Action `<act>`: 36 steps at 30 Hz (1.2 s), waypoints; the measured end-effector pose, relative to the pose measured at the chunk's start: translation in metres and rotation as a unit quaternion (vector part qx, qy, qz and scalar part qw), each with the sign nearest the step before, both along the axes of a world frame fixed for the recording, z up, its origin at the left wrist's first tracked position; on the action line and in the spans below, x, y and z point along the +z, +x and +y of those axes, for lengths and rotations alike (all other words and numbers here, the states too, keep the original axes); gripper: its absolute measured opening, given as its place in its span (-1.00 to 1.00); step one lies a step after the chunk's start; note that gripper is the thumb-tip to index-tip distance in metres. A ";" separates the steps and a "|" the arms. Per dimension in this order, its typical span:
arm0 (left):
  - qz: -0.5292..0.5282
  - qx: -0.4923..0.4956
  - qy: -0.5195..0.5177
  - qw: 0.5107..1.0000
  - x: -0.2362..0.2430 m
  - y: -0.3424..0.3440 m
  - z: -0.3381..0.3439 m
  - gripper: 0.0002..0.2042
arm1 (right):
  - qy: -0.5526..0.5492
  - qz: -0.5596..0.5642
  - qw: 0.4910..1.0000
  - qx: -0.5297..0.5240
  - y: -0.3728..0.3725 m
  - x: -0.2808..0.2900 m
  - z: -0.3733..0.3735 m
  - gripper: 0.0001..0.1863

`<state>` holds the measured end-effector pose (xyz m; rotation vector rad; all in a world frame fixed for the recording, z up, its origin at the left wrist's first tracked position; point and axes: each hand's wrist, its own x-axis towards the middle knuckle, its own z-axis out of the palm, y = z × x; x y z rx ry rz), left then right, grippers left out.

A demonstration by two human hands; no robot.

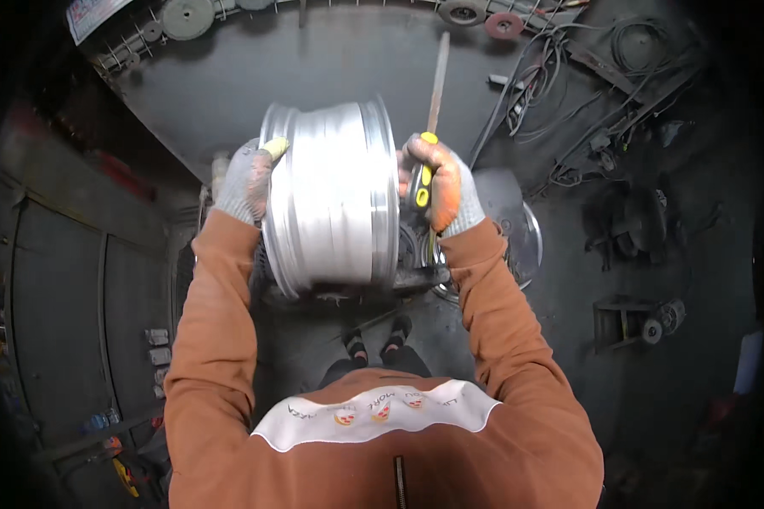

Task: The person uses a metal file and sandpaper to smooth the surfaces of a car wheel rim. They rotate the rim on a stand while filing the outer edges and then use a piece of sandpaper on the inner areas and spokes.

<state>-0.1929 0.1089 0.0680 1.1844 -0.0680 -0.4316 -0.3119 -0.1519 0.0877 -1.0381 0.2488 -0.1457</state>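
A silver wheel rim [329,191] stands on its side in front of me, its ridged barrel facing up. My left hand [250,180], in a dirty grey glove, grips the rim's left edge, thumb over the flange. At the opposite side my right hand [441,182], in a grey and orange glove, is closed round a black and yellow handle [421,192] of a long flat file [439,85], whose blade points away from me. The fingers of that hand are beside the rim's right flange; whether they touch it I cannot tell.
Another silver wheel [528,250] lies behind my right arm. Grinding discs [187,19] line a rack along the far edge of the dark workbench [221,81]. Cables [637,47] tangle at upper right, machinery [654,322] stands at the right, and metal panels [55,280] run down the left.
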 end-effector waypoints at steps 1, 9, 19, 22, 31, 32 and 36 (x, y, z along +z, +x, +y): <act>-0.023 0.027 0.052 0.998 0.002 -0.012 -0.002 -0.67 | 0.003 -0.026 0.999 0.023 -0.001 -0.004 -0.007 -0.77; -0.359 0.154 0.294 0.872 -0.114 -0.142 0.041 -0.45 | -0.075 -0.001 0.997 -0.036 -0.081 -0.034 -0.024 -0.75; -0.592 0.197 0.316 0.715 0.006 -0.120 -0.017 -0.57 | -0.289 0.083 0.950 -0.082 -0.182 -0.053 -0.010 -0.54; -0.627 0.054 0.425 0.650 0.010 -0.079 -0.081 -0.56 | -0.215 0.073 0.968 -0.105 -0.168 -0.047 0.000 -0.51; -0.656 0.095 0.452 0.596 -0.008 -0.054 -0.097 -0.58 | -0.510 -0.050 0.857 -0.054 -0.169 -0.071 -0.022 -0.35; -0.665 0.094 0.441 0.596 -0.007 -0.053 -0.097 -0.59 | -0.505 -0.055 0.860 -0.048 -0.166 -0.072 -0.027 -0.35; -0.594 0.093 0.359 0.714 -0.006 -0.058 -0.093 -0.61 | -0.586 -0.132 0.799 -0.021 -0.157 -0.061 -0.044 -0.39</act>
